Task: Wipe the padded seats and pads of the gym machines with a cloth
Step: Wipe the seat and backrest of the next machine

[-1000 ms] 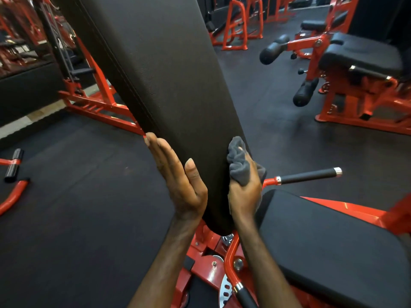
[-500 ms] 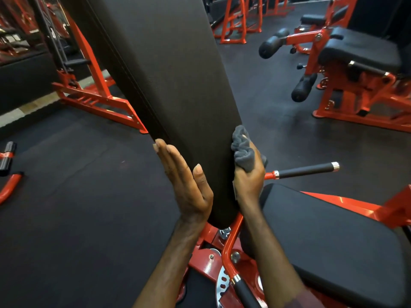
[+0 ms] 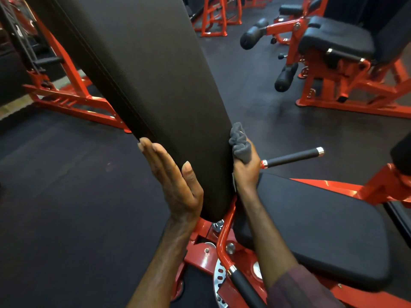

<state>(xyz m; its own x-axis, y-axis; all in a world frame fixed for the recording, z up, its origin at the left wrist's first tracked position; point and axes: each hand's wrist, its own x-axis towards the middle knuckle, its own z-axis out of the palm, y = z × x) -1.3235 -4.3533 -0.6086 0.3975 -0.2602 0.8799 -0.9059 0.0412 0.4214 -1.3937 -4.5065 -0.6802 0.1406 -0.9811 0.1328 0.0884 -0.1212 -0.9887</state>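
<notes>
right hand (image 3: 245,172) is sliding bunched cloth (image 3: 239,143) farther up back pad (image 3: 155,74) right edge, fingers clamped | left hand (image 3: 175,181) is bracing, fingers together | seat (image 3: 322,230) probably unwiped

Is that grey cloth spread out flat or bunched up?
Bunched up. The grey cloth shows crumpled folds above the right hand, which grips it against the edge of the back pad.

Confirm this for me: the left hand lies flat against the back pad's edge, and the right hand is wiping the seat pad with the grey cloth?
Not quite. In the head view the right hand holds the grey cloth against the back pad, not the seat pad. The left hand does lie flat on the back pad's edge.
</notes>
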